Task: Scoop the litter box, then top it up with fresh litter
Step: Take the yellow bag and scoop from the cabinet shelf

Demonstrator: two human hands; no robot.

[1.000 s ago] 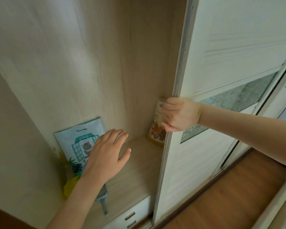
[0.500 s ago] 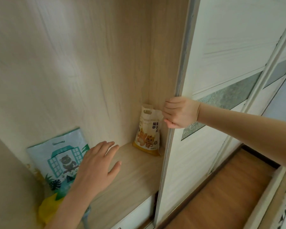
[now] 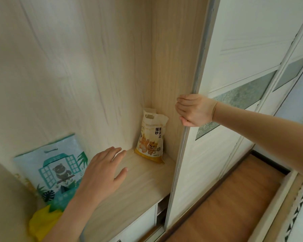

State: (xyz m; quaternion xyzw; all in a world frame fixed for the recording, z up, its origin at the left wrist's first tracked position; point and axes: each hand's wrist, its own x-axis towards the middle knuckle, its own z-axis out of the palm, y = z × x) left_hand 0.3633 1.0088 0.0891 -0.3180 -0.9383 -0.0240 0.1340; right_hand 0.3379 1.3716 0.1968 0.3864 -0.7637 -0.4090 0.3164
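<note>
Inside an open wardrobe, a small cream and yellow litter bag (image 3: 151, 137) with cartoon cats stands upright in the back right corner of the wooden shelf (image 3: 138, 186). A larger teal litter bag (image 3: 51, 170) with a cat-in-window print leans against the back wall at the left. My left hand (image 3: 103, 172) hovers over the shelf between the two bags, fingers straight and spread, holding nothing. My right hand (image 3: 192, 110) curls its fingers round the edge of the white sliding door (image 3: 234, 102). The scoop is hidden behind my left forearm.
A yellow bag (image 3: 42, 222) lies at the shelf's left front, below the teal bag. White drawers (image 3: 140, 224) sit under the shelf. A wooden floor (image 3: 226, 206) runs along the wardrobe at the right, with a patterned bed edge (image 3: 296, 206) beyond.
The sliding door has moved right under my right hand, uncovering the whole cream litter bag. My left hand stays open over the shelf. The scoop seen earlier is now hidden.
</note>
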